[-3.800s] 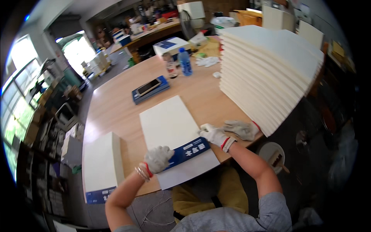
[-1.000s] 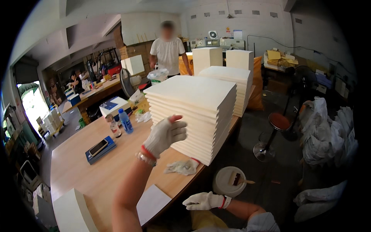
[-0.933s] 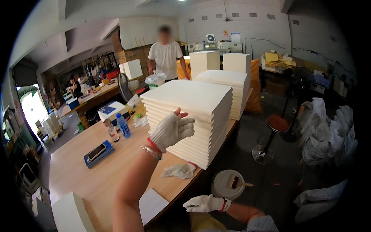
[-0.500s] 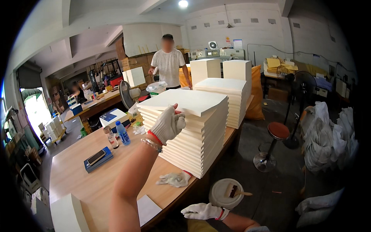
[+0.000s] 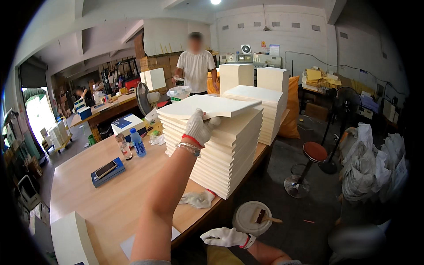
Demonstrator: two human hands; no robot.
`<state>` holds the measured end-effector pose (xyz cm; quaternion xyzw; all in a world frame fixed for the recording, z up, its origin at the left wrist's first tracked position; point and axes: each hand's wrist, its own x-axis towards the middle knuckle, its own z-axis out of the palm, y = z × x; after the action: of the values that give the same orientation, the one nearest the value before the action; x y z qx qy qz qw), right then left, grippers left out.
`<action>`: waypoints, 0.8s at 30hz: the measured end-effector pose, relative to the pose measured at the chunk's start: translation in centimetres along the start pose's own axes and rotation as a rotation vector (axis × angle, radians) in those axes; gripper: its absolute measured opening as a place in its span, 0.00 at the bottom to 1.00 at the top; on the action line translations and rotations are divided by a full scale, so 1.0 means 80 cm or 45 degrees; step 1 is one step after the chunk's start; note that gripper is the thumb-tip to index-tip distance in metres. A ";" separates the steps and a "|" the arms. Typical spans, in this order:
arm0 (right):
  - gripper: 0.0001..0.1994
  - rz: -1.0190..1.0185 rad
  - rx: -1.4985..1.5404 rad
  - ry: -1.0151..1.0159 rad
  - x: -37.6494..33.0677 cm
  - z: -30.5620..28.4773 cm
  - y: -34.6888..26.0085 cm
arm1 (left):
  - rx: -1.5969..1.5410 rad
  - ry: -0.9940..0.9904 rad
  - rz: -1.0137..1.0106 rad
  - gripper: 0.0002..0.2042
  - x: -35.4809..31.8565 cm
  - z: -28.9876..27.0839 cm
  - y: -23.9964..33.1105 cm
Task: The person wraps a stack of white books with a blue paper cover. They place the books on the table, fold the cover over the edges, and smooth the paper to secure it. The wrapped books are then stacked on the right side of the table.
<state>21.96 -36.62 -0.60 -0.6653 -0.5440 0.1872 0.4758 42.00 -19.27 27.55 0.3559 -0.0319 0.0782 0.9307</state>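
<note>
My left hand [image 5: 201, 126], in a white knit glove with a red cuff, is closed on the near edge of the top paper bundle [image 5: 207, 105]. That bundle bends a little and lies askew on a tall stack of white paper bundles [image 5: 234, 148] at the table's right edge. Low in front of me, away from the stack, my gloved right hand [image 5: 224, 237] has its fingers stretched out and holds nothing. Between my arms, an empty white glove [image 5: 197, 199] rests on the wooden table [image 5: 84, 185].
More paper stacks [image 5: 265, 98] rise behind. At left are a phone [image 5: 106, 169] on a blue book and two bottles [image 5: 138, 143]. A lidded bucket [image 5: 247, 216] bearing a brush [image 5: 267, 218] and a red stool [image 5: 315, 151] stand right. A person [image 5: 195, 68] stands across the table.
My left hand has moved further onto the stack's front and gripped the top bundle, whose right end now sits raised and shifted. My right hand has stayed low, fingers still extended.
</note>
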 end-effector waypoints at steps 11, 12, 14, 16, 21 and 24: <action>0.36 -0.068 0.951 0.224 0.090 -0.043 0.029 | -0.033 0.221 -0.025 0.11 -0.160 -0.115 0.107; 0.32 -0.198 1.059 0.231 0.120 -0.059 -0.002 | 0.132 0.284 -0.020 0.13 -0.198 -0.146 0.124; 0.27 -0.135 1.311 0.206 0.164 -0.084 -0.042 | 0.284 0.444 -0.015 0.17 -0.278 -0.204 0.153; 0.23 0.020 1.458 0.162 0.209 -0.097 -0.075 | 0.304 0.395 0.059 0.22 -0.356 -0.268 0.172; 0.21 0.545 0.938 -0.103 0.298 -0.054 -0.040 | 0.488 0.623 0.059 0.25 -0.467 -0.400 0.172; 0.23 0.587 0.310 -0.278 0.340 0.001 0.037 | 0.461 0.714 -0.086 0.23 -0.495 -0.476 0.164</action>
<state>32.67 -11.93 4.17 -0.6853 -0.4000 0.4250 0.4356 0.92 10.88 3.27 0.4809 0.2518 0.1466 0.8270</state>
